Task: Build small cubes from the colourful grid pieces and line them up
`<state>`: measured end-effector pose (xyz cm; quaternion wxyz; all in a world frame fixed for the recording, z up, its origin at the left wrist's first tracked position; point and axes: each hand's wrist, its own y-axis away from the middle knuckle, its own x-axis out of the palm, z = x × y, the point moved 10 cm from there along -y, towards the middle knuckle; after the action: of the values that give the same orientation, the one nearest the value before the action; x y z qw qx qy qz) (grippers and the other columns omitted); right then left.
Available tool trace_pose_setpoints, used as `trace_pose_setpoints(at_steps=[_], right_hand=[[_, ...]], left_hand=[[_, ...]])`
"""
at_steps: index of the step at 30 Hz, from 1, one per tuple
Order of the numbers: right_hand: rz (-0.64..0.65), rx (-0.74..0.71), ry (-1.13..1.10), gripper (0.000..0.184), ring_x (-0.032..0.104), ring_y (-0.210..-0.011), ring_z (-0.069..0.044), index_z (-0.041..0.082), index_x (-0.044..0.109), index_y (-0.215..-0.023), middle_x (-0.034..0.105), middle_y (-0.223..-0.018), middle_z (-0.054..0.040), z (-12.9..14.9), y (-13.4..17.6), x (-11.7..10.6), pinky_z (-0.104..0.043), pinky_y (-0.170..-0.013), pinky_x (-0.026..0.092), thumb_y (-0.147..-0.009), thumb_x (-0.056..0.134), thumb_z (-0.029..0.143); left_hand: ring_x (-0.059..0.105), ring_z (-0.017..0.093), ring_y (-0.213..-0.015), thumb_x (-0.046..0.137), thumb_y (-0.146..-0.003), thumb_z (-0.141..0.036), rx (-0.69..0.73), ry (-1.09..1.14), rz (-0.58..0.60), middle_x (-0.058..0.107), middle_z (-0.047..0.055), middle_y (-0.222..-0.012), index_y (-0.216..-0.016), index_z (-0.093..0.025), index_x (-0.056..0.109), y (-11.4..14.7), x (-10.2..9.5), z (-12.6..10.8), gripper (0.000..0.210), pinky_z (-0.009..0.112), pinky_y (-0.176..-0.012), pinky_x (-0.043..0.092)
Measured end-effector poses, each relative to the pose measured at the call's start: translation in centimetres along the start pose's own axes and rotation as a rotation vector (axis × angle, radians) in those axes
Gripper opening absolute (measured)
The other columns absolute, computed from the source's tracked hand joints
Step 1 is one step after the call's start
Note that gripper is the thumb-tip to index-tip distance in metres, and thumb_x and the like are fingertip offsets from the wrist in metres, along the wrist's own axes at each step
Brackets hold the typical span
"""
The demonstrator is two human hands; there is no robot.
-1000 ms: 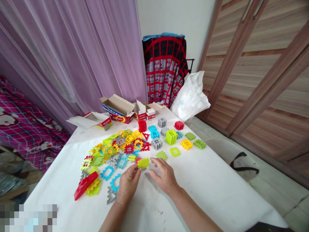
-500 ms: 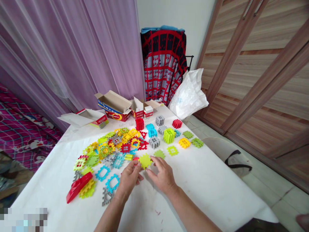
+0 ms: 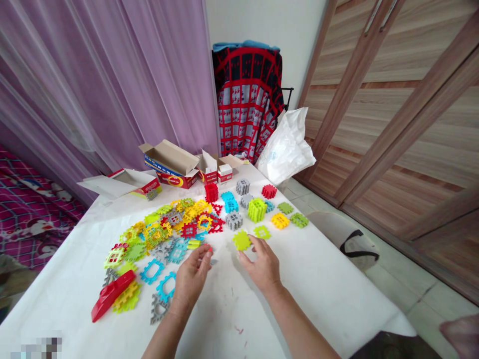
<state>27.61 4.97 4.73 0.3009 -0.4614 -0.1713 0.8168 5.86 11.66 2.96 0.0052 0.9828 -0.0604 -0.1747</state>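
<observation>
My right hand [image 3: 264,264] pinches the near right edge of a flat lime-green toothed panel [image 3: 241,241], a plastic building piece, low over the table. Whether the panel touches the tabletop cannot be made out. My left hand [image 3: 192,274] has its thumb and fingertips closed at a small red piece [image 3: 208,248], mostly hidden by the fingers. Beside that hand lie a yellow-green piece [image 3: 193,245] and blue window-frame panels [image 3: 166,286]. A lime-green frame panel [image 3: 262,232] lies just beyond my right fingertips.
A heap of mixed toothed panels [image 3: 164,227] spreads over the left of the white table [image 3: 307,304]. Sorted stacks, including a lime-green stack [image 3: 257,210] and a grey stack [image 3: 234,221], stand centre-back. A red boat-shaped piece [image 3: 113,295], open boxes [image 3: 170,159] and a white bag [image 3: 288,149] surround them.
My right hand has carried the lime-green panel rightward, over where another green panel lay. My left hand has come away from it, its fingertips now at the small red piece. The view has shifted slightly.
</observation>
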Motion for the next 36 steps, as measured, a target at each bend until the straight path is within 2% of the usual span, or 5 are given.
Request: trace_pose_setpoints(at_steps=[5,12,17,24,36], right_hand=[[0.006,0.098,0.204,0.041,0.062,-0.098,-0.023,0.018,0.065,-0.11,0.064,-0.107,-0.0101,-3.1,-0.8,-0.5,-0.031,-0.08,0.051,-0.076,0.066,0.04],[0.094,0.092,0.302,0.04,0.061,-0.096,-0.021,0.021,0.066,-0.111,0.064,-0.104,-0.0074,-2.3,-1.0,0.6,-0.029,-0.08,0.048,-0.076,0.067,0.039],[-0.065,0.143,0.275,0.04,0.061,-0.096,-0.021,0.02,0.065,-0.11,0.063,-0.103,-0.0073,-4.6,-1.3,-2.1,-0.03,-0.079,0.049,-0.077,0.063,0.042],[-0.065,0.177,0.223,0.038,0.061,-0.083,-0.019,0.02,0.065,-0.109,0.062,-0.101,-0.0064,-6.5,-0.9,-3.0,-0.031,-0.072,0.049,-0.077,0.062,0.041],[0.083,0.044,0.213,0.038,0.062,-0.096,-0.021,0.02,0.063,-0.11,0.064,-0.102,-0.0054,-2.7,1.2,-0.8,-0.031,-0.084,0.049,-0.074,0.067,0.032]], left_hand=[[0.072,0.017,-0.068,0.052,-0.085,-0.048,0.312,-0.274,-0.207,0.076,0.003,-0.082,-0.101,-0.023,0.067,2.1,-4.5,-0.4,0.033,0.026,-0.061,0.057],[0.07,0.012,-0.061,0.052,-0.09,-0.037,0.531,-0.347,-0.276,0.077,0.001,-0.085,-0.102,-0.023,0.066,4.6,-5.6,-1.4,0.024,0.018,-0.056,0.055],[0.074,0.015,-0.071,0.052,-0.089,-0.04,0.499,-0.34,-0.286,0.077,0.002,-0.084,-0.102,-0.023,0.066,4.3,-6.5,-0.6,0.025,0.02,-0.065,0.057],[0.074,0.017,-0.069,0.053,-0.085,-0.045,0.408,-0.279,-0.279,0.077,0.002,-0.081,-0.1,-0.025,0.067,3.9,-7.0,0.0,0.028,0.024,-0.066,0.058],[0.074,0.018,-0.07,0.054,-0.085,-0.046,0.346,-0.237,-0.279,0.077,0.003,-0.08,-0.1,-0.023,0.067,3.4,-7.1,0.5,0.03,0.026,-0.069,0.059]])
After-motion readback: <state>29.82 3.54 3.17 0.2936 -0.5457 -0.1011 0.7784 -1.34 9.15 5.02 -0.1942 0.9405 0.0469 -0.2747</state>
